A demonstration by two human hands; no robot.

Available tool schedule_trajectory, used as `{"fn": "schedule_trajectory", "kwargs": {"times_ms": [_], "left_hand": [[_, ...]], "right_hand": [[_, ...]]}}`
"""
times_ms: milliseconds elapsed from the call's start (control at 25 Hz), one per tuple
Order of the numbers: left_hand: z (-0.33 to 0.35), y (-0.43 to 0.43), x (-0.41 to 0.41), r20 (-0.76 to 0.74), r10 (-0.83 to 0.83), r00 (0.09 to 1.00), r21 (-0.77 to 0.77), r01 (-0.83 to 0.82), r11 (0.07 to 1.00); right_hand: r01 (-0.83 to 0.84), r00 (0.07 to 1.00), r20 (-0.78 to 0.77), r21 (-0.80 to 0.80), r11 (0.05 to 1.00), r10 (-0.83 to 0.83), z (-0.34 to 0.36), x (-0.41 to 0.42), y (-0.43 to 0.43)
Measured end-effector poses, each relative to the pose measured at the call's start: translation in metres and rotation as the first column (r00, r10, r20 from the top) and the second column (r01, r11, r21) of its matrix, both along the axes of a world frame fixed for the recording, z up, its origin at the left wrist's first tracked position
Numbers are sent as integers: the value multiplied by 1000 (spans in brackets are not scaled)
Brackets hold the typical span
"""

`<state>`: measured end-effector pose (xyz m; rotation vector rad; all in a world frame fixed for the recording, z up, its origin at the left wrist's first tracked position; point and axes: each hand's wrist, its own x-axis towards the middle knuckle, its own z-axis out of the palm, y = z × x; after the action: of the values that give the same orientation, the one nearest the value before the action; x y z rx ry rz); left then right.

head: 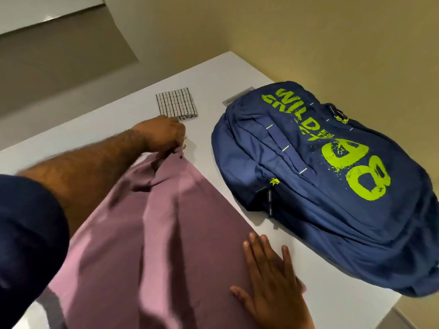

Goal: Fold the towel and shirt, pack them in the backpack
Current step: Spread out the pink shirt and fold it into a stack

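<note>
- The left hand (164, 134) reaches forward across the white table (213, 74); its fingers are curled down and pinch the far end of the purple shirt (166, 233), where the cloth bunches into folds
- The right hand (273, 281) lies flat, palm down, fingers straight and spread; it presses on the shirt's near right edge, its outer fingers over the table
- The two hands are well apart, one at each end of the shirt
- The shirt lies lengthwise on the table, from the near edge toward the middle; creases run along it
- The checked towel (177, 103) sits folded into a small square on the far part of the table, just beyond the left hand; whether the knuckles touch it cannot be told
- The blue backpack (320, 186) with lime-green lettering lies flat on the right side of the table, near the shirt but apart from it; its visible zips look closed
- A dark blue sleeve (26, 229) covers the left upper arm
</note>
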<state>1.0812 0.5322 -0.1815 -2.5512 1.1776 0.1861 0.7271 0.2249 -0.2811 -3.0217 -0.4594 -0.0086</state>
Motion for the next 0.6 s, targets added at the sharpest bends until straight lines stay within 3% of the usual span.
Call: {"fn": "schedule_trajectory", "kwargs": {"times_ms": [80, 120, 160, 240, 280, 360, 480, 600], "left_hand": [[8, 0, 13, -104, 241, 965, -180, -256, 950], [10, 2, 20, -144, 416, 898, -300, -440, 846], [8, 5, 23, -174, 575, 799, -438, -586, 682], [-1, 8, 17, -216, 764, 609, -618, -690, 376], [-7, 7, 9, -241, 786, 569, -632, -707, 318], [-16, -5, -15, -267, 760, 592, -574, -731, 368], [-14, -9, -64, -173, 732, 659, -569, -673, 472], [-11, 41, -159, -137, 795, 591, -642, -664, 383]], "right_hand": [[3, 1000, 3, -4, 1000, -3, -3, 0, 0], [6, 1000, 12, -9, 1000, -6, -5, -1, 0], [16, 999, 28, -11, 1000, -16, -7, -1, -1], [32, 999, 35, -5, 999, -32, -8, -2, -2], [42, 998, 52, 1, 999, -42, -8, -1, -2], [41, 997, 64, -8, 999, -40, -8, -2, -1], [35, 997, 65, -21, 999, -34, -15, -2, -3], [81, 995, 62, 7, 997, -81, -19, -8, -10]]}}
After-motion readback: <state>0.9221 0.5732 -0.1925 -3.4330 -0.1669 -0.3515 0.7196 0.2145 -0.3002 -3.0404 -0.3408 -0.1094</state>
